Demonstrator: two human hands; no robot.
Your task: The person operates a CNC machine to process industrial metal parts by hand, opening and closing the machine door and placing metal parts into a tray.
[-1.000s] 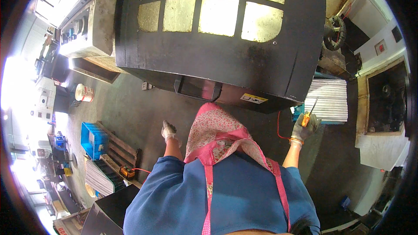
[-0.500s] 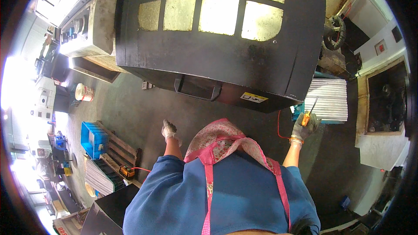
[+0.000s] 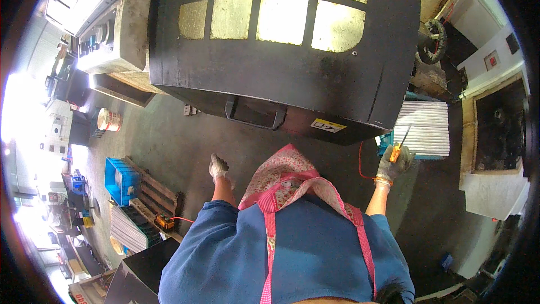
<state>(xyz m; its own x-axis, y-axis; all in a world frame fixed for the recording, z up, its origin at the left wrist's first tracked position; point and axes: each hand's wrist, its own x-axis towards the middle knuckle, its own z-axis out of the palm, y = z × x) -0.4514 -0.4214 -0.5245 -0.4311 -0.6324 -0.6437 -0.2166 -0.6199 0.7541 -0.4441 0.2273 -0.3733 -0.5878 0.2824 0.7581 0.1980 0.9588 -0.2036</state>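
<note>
My right hand [image 3: 388,168], in a grey-and-white work glove, is closed around an orange air blow gun [image 3: 395,153]. Its thin dark nozzle points up and away from me, and a red hose [image 3: 360,160] runs near the wrist. Out to the left, my gloved left hand [image 3: 218,167] hangs over the floor with its fingers loosely extended, and nothing shows in it. Ahead of both hands stands a large black machine door [image 3: 270,73] with lit window panes and a dark pull handle [image 3: 256,121]. Neither hand touches it.
Right of the door, a stack of pale ribbed panels [image 3: 424,129] sits beside my right hand. At left are a blue crate [image 3: 121,183], a wooden pallet [image 3: 154,188], an orange device [image 3: 164,222] with a red line, and a white bucket [image 3: 109,119].
Very little differs. My apron's front has lifted slightly and my left hand has turned a touch. The right hand keeps its hold on the air blow gun.
</note>
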